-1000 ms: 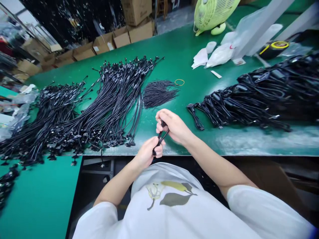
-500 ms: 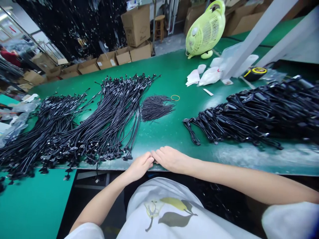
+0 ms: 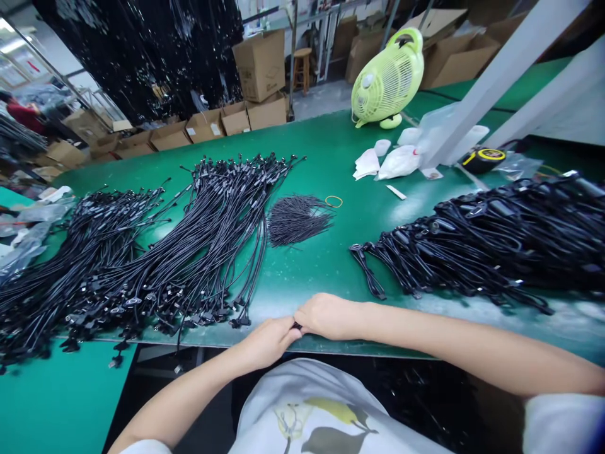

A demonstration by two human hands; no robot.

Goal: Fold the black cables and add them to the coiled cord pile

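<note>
Green tabletop (image 3: 326,268), shiny, front edge running just past both hands. We hold the hands together near that edge: the left hand (image 3: 273,340) and the right hand (image 3: 327,316) meet, fingers curled and pinched on a black cable (image 3: 297,325). Only a dark bit of it shows between the fingertips; the rest is hidden, and we cannot tell how it is bent.

To our left, loose black cables lie in two spreads, a nearer one (image 3: 212,246) and a farther one (image 3: 101,246); the plug ends hang over the front edge in places. Beyond the hands, a heap of thin dark strips (image 3: 300,221), with a yellow ring (image 3: 333,207) just beside its right end.

To our right we note a long heap of folded cables (image 3: 501,249), one bundle (image 3: 368,272) sticking out at its near end. Farther back: a small white strip (image 3: 396,192), crumpled white bags (image 3: 399,162), a black and yellow tape measure (image 3: 483,160) and a pale green fan (image 3: 390,82). Open cardboard boxes (image 3: 171,137) line the far side of the table.
</note>
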